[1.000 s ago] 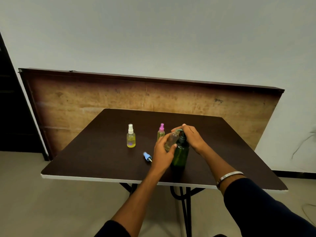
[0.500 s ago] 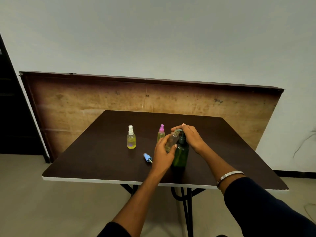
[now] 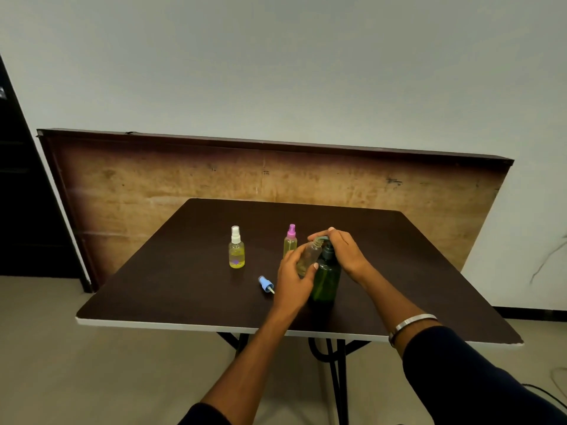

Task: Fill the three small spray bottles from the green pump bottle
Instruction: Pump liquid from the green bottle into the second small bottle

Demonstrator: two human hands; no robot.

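Almost nothing shifted since the earlier frames: same hold, same pump pose, so filling of the third bottle judged under way with two capped ones already yellow. Left hand (image 3: 293,279) curled round the uncapped clear spray bottle (image 3: 309,259), tilted, mouth up at the spout of the green pump bottle (image 3: 325,279); right hand (image 3: 343,251) arched over the pump head, fingers bent down on it. Beyond the left hand, the pink-capped bottle (image 3: 290,242); farther left, the white-capped bottle (image 3: 236,250); loose blue cap (image 3: 265,284) just left of the left wrist on the table (image 3: 171,289)
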